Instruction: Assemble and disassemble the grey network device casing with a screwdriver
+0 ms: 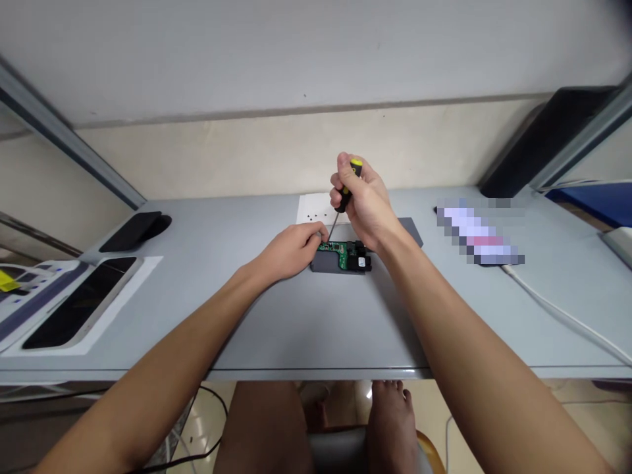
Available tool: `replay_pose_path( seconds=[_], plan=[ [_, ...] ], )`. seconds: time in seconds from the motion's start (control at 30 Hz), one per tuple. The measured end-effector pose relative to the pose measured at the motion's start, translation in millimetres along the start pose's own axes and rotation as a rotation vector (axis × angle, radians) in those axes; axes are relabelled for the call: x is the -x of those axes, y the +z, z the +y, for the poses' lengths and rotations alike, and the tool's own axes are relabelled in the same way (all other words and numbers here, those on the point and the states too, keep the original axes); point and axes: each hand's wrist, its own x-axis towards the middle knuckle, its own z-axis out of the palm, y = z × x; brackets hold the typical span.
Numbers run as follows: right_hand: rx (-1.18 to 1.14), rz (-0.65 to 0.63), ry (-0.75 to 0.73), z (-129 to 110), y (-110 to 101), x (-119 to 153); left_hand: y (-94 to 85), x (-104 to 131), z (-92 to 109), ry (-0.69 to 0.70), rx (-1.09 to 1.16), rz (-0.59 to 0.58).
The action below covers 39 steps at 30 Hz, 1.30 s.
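"So, how much room do you have around your hands?"

"My forearms come in over the front edge of the grey table (pixel 316 322), and a stretch of its top lies between them. The wall (pixel 296 158) rises behind the back edge. The left phone (pixel 81 303) lies well out to my left; the right phone (pixel 476 237), with its white cable (pixel 557 306), is beyond my right forearm."

"Any writing?"

"There's a small white sticker (pixel 362 262) on the board's black block, too small to read. The yellow marks on the screwdriver (pixel 342 201) are unreadable too, and the right phone's screen is pixelated."

"And where's the board?"

"The green circuit board (pixel 342 261) lies over a dark grey casing (pixel 326 264), just right of my left fingertips and below my right hand (pixel 368 201). That hand is closed round the screwdriver's handle, its shaft slanting down to the board's left end. My left hand (pixel 296 249) has its fingers bent there; I can't tell if they pinch anything."

"What's behind it?"

"White paper (pixel 305 203) with several tiny dark screws (pixel 310 217), and a grey panel (pixel 412 232) partly behind my right wrist."
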Motion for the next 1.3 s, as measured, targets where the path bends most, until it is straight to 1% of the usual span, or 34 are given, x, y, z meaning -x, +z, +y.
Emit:
replay_pose_path(
  seconds=[0.07, 0.13, 0.23, 0.37, 0.47, 0.53, 0.67, 0.83, 0.93, 1.03, 1.2, 1.3],
  plan=[
    [-0.001, 0.042, 0.008, 0, 0, -2, -0.1, 0, 0, -0.004, 0.000, -0.001],
    [-0.031, 0.052, 0.030, 0, -1, -3, -0.4, 0, 0, -0.008, -0.003, -0.003],
    [-0.080, 0.027, 0.054, -2, -4, -3, -1.3, 0, 2, -0.013, -0.009, -0.009],
    [-0.038, 0.015, 0.014, -2, -6, -2, -2.0, 0, 4, -0.030, -0.020, -0.017],
    [-0.060, 0.015, 0.002, 1, -5, -2, -1.5, 0, 3, -0.021, -0.024, -0.010],
    [-0.024, 0.003, -0.007, 6, -4, -2, -1.0, 0, 2, -0.016, -0.020, -0.010],
    [0.066, -0.016, -0.074, 11, -4, -3, -1.2, 0, 2, -0.019, -0.029, -0.013],
    [-0.022, -0.073, -0.028, 7, -4, -1, -2.0, 0, 5, -0.025, -0.032, -0.015],
    [-0.059, 0.001, -0.034, 3, -4, -2, -1.7, 0, 5, -0.027, -0.031, -0.014],
    [-0.122, 0.067, 0.001, 1, -3, -3, -1.6, 0, 5, -0.019, -0.025, -0.013],
    [-0.060, 0.109, 0.024, -1, -3, -4, -1.8, 0, 4, -0.019, -0.014, -0.006],
    [-0.079, 0.083, 0.025, -2, -4, -4, -2.1, 0, 5, -0.024, -0.016, -0.006]
  ],
)
